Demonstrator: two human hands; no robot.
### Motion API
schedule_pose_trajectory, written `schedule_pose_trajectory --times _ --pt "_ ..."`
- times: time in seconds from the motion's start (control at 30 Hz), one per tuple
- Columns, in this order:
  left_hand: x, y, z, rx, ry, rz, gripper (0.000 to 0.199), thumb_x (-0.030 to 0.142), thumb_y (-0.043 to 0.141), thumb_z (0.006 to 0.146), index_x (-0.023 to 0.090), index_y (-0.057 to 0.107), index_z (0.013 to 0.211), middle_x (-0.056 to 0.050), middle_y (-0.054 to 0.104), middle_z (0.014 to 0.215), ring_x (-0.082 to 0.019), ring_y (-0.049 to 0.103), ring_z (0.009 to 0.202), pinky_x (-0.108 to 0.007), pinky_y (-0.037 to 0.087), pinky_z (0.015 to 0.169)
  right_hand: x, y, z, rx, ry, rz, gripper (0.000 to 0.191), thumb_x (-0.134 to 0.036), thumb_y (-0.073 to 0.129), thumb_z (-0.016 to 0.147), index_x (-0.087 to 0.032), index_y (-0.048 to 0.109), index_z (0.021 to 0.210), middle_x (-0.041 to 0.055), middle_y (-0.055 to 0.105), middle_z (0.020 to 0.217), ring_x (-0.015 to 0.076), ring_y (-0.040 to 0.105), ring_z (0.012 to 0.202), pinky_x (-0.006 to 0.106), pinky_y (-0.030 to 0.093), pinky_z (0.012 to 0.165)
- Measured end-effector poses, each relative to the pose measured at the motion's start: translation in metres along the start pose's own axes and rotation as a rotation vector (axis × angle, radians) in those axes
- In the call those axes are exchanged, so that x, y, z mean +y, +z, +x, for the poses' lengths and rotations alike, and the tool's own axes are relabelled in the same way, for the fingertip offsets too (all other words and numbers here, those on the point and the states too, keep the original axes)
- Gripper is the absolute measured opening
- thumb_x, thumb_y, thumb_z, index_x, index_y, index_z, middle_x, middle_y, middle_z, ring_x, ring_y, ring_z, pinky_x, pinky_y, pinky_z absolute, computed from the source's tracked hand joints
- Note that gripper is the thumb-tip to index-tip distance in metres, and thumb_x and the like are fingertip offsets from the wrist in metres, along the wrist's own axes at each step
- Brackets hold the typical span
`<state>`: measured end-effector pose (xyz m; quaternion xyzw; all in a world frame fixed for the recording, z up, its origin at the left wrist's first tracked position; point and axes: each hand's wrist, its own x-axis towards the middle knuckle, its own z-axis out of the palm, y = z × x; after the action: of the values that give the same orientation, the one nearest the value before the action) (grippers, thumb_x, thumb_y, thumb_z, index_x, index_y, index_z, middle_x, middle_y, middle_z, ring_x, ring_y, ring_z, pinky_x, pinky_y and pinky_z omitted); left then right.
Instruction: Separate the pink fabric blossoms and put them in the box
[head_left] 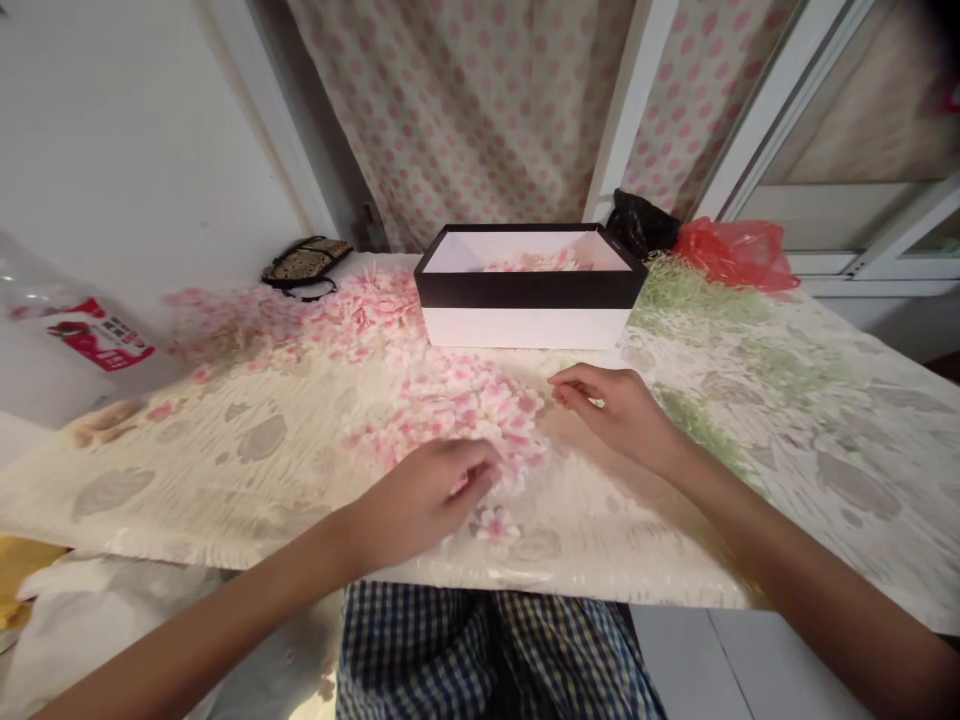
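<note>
Pink and white artificial flower petals (465, 405) lie in a loose heap on the table in front of me. My left hand (427, 495) rests low over the near side of the heap, its fingers curled in towards the thumb; what they hold, if anything, is hidden. One single pink-white blossom (496, 525) lies just beside it, close to the table's front edge. To the right of the heap is my right hand (619, 405), with thumb and fingertips pinched together; nothing can be made out between them. Behind both hands stands an open white box with a black rim (529, 325), with pink petals inside.
More petals (360, 305) spread to the box's left, near a black patterned pouch (307, 262). Pale green shredded filler (697, 295) lies at the right, with a black bag (641, 222) and a red plastic bag (739, 252) behind. A labelled plastic bottle (94, 335) stands far left.
</note>
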<state>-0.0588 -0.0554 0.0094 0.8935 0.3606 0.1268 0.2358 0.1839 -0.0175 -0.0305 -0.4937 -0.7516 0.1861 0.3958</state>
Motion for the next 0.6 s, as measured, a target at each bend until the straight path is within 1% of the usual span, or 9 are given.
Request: schedule_pose_trajectory --times 0.03,0.1,0.13,0.23,0.3,0.33,0.47,0.53,0.6 --pt "-0.001 -0.002 0.008 0.048 -0.039 -0.074 0.02 0.02 0.04 0.092 0.016 0.055 0.08 0.0 0.056 0.07 -0.011 0.053 0.065 -0.024 0.042 0.063 -0.001 0.0 0.0 0.013 0.009 0.053 0.012 -0.024 0.053 0.084 -0.02 0.064 0.089 0.0032 0.071 0.083 0.0177 0.067 0.076 0.031 0.05 0.071" --pt "-0.003 -0.003 0.026 0.143 -0.107 -0.19 0.02 0.02 0.041 0.091 0.016 0.051 0.075 0.001 0.051 0.067 -0.01 0.05 0.061 -0.022 0.039 0.057 -0.004 -0.001 -0.001 0.042 0.032 0.194 0.01 -0.024 0.057 0.083 -0.021 0.063 0.089 0.0029 0.071 0.084 0.0179 0.068 0.079 0.032 0.052 0.074" --pt "-0.004 -0.002 0.034 0.168 -0.132 -0.262 0.019 0.021 0.041 0.091 0.016 0.05 0.075 0.001 0.051 0.068 -0.01 0.05 0.06 -0.022 0.039 0.055 -0.006 -0.002 -0.001 0.053 0.044 0.274 0.011 -0.024 0.059 0.082 -0.021 0.062 0.091 0.0027 0.071 0.084 0.0177 0.068 0.08 0.032 0.053 0.075" --pt "-0.005 0.004 0.055 0.216 -0.148 -0.425 0.021 0.026 0.039 0.093 0.017 0.045 0.075 0.001 0.052 0.07 -0.01 0.053 0.064 -0.021 0.041 0.058 -0.014 -0.006 -0.003 0.104 0.076 0.459 0.013 -0.024 0.061 0.081 -0.021 0.061 0.094 0.0029 0.071 0.082 0.0165 0.068 0.077 0.033 0.054 0.075" --pt "-0.002 0.008 0.064 0.238 -0.131 -0.486 0.019 0.026 0.039 0.093 0.017 0.044 0.077 0.001 0.053 0.071 -0.01 0.055 0.067 -0.022 0.043 0.06 -0.018 -0.008 -0.003 0.154 0.057 0.478 0.008 -0.024 0.063 0.081 -0.02 0.063 0.088 0.0033 0.07 0.082 0.0162 0.067 0.078 0.033 0.053 0.076" --pt "0.0 0.009 0.067 0.247 -0.12 -0.513 0.017 0.026 0.038 0.093 0.017 0.043 0.08 0.001 0.053 0.072 -0.011 0.055 0.068 -0.023 0.043 0.062 -0.019 -0.009 -0.003 0.165 0.028 0.468 0.005 -0.023 0.064 0.08 -0.021 0.064 0.084 0.0036 0.07 0.085 0.0166 0.067 0.081 0.034 0.053 0.079" --pt "0.008 0.014 0.07 0.246 -0.034 -0.555 0.007 0.023 0.035 0.095 0.019 0.04 0.097 0.0 0.054 0.078 -0.012 0.056 0.073 -0.026 0.044 0.066 -0.019 -0.009 -0.002 0.089 -0.127 0.416 0.005 -0.019 0.067 0.077 -0.023 0.068 0.08 0.0037 0.065 0.103 0.0187 0.061 0.102 0.037 0.046 0.092" --pt "0.009 0.017 0.068 0.232 0.01 -0.531 0.008 0.022 0.033 0.095 0.02 0.036 0.102 0.0 0.054 0.08 -0.012 0.055 0.075 -0.027 0.044 0.068 -0.019 -0.007 -0.002 0.061 -0.151 0.42 0.007 -0.018 0.067 0.077 -0.024 0.068 0.08 0.0032 0.064 0.102 0.0181 0.06 0.1 0.036 0.047 0.09" --pt "0.008 0.02 0.065 0.225 0.04 -0.498 0.009 0.021 0.032 0.095 0.02 0.034 0.104 -0.001 0.053 0.082 -0.012 0.055 0.078 -0.028 0.044 0.071 -0.02 -0.004 -0.004 0.052 -0.131 0.446 0.01 -0.016 0.063 0.08 -0.024 0.067 0.082 0.0026 0.065 0.095 0.0161 0.062 0.09 0.033 0.05 0.081"
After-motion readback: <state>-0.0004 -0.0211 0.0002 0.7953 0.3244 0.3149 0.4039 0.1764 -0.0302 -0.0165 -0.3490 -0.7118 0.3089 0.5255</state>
